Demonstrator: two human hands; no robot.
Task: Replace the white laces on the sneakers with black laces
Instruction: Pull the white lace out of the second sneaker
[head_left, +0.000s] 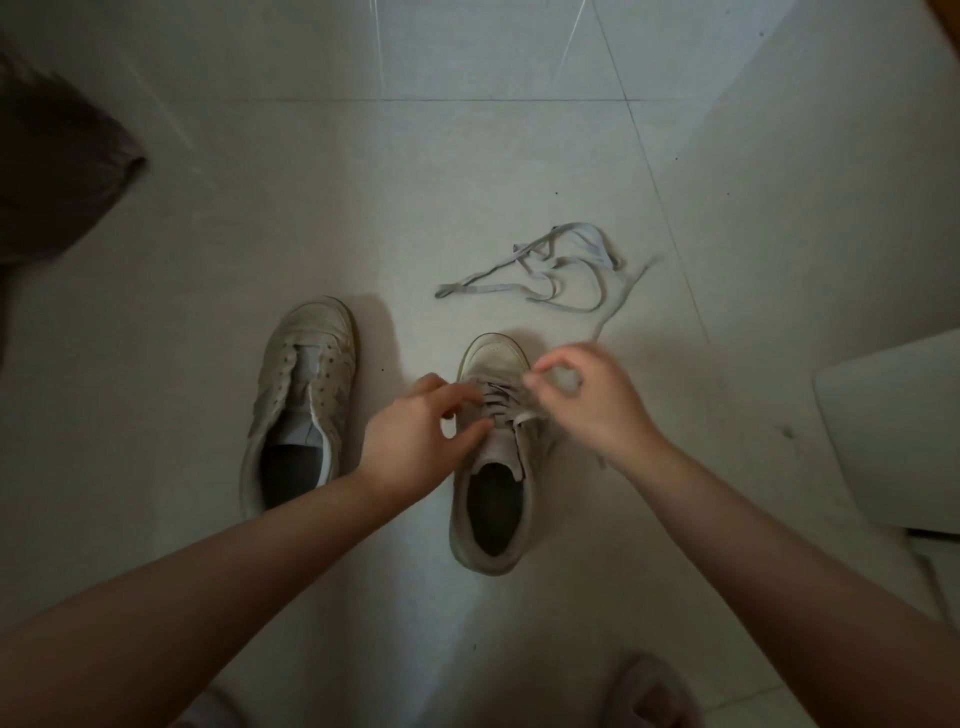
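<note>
On floor: two sneakers; left sneaker (301, 405) unlaced.
Right sneaker (493, 452): my left hand (415, 431) steadies it, fingers curled.
My right hand (582, 400): pinching its white lace (524, 415).
Removed lace (556, 270): beyond toes.

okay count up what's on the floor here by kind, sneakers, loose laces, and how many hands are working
Sneakers: 2, an unlaced one and one still laced
Loose white laces: 1 pile, strands too tangled to count
Hands: 2, left hand and right hand, both at the laced sneaker
Total: 5
</note>
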